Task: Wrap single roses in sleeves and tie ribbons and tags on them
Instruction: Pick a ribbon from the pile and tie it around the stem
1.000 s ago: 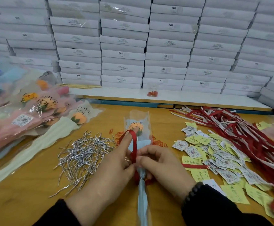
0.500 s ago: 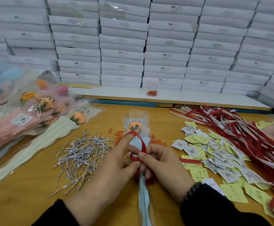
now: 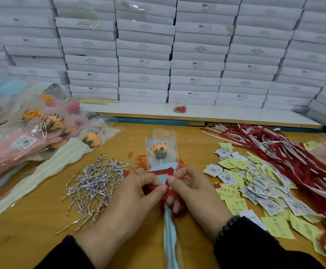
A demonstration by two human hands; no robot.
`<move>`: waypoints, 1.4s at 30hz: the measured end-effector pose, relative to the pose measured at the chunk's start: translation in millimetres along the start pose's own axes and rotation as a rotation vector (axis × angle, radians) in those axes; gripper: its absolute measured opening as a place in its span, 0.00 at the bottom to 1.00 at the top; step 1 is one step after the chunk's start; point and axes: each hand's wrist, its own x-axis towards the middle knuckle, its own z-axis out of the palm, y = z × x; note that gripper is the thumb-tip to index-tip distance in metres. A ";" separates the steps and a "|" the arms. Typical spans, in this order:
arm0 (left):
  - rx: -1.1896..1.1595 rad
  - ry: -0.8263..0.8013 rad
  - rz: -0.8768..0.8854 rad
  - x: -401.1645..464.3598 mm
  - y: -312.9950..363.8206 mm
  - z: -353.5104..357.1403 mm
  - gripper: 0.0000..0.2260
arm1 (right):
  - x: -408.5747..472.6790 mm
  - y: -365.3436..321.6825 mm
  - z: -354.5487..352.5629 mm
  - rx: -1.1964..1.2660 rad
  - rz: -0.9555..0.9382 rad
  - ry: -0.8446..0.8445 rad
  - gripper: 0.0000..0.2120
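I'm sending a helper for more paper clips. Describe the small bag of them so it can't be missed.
Look at the white ledge running below the wall of stacked white boxes, behind the wooden table. The small clear bag of red paper clips stands alone there, near its middle, the only red thing on the ledge.

Left hand [image 3: 139, 193], right hand [image 3: 193, 191] pinching

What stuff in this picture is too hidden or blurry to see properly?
Head view:
- Knot in the red ribbon: covered by the left hand and right hand.
- Sleeved rose: its lower end is cut off by the bottom edge.
- Writing on the tags: too small.
- Bouquets far left: blurred, cut off by the edge.
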 end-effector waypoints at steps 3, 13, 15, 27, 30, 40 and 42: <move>-0.075 -0.013 -0.026 1.3 -0.2 -1.5 0.08 | -0.6 0.9 -4.0 -0.098 -0.066 -0.014 0.12; -0.093 -0.068 -0.024 -0.7 5.0 -4.7 0.09 | -7.2 2.7 -4.5 -0.865 -0.444 0.065 0.10; -0.097 -0.066 -0.025 -0.7 5.9 -4.8 0.09 | -6.3 1.0 -4.6 -0.851 -0.418 0.093 0.04; -0.062 -0.038 -0.036 0.3 0.3 -1.4 0.09 | -4.7 -19.5 -16.9 -0.033 0.301 -0.188 0.13; -0.056 -0.041 -0.019 -0.1 1.1 -1.5 0.09 | -4.8 -19.2 -16.7 -0.184 0.255 -0.210 0.10; -0.133 -0.044 -0.054 0.5 1.7 -1.7 0.10 | -4.5 -16.4 -16.3 -0.182 0.150 -0.080 0.11; -0.127 -0.055 -0.059 0.6 0.5 -2.1 0.11 | -3.6 -17.0 -18.5 -0.228 0.134 -0.055 0.12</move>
